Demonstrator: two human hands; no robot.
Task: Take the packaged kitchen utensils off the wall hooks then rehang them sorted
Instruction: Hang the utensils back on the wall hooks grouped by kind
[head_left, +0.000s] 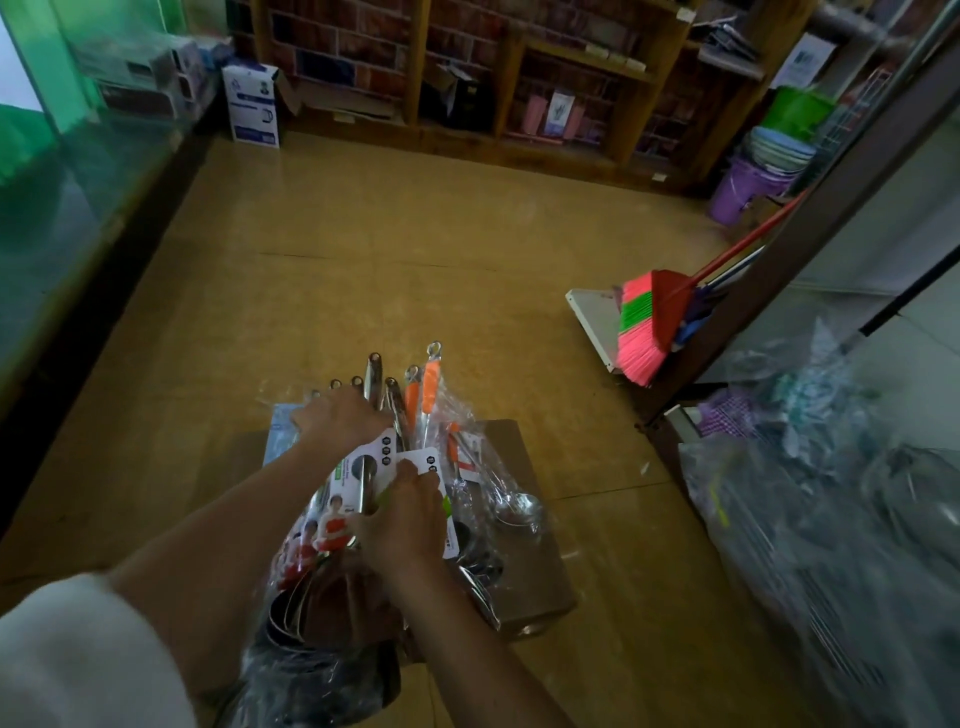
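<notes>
- Two hands in the head view, both down in a pile of packaged utensils — the pile lies on a cardboard box on the tan floor, none of it on hooks.
- left hand: fingers curled over a bunch of steel handles at the far end of the pile, clamped on them.
- right hand: nearer the camera, fingertips pinching the top edge of a white backing card.
- Orange-handled utensils in clear wrap stick out just right of the steel handles. Wrapped spoons lie at the pile's right edge.
- White sleeve on the left arm.
- Pink-and-green broom leans at the right — well apart from the box. Purple bucket and wooden shelves sit further back.
</notes>
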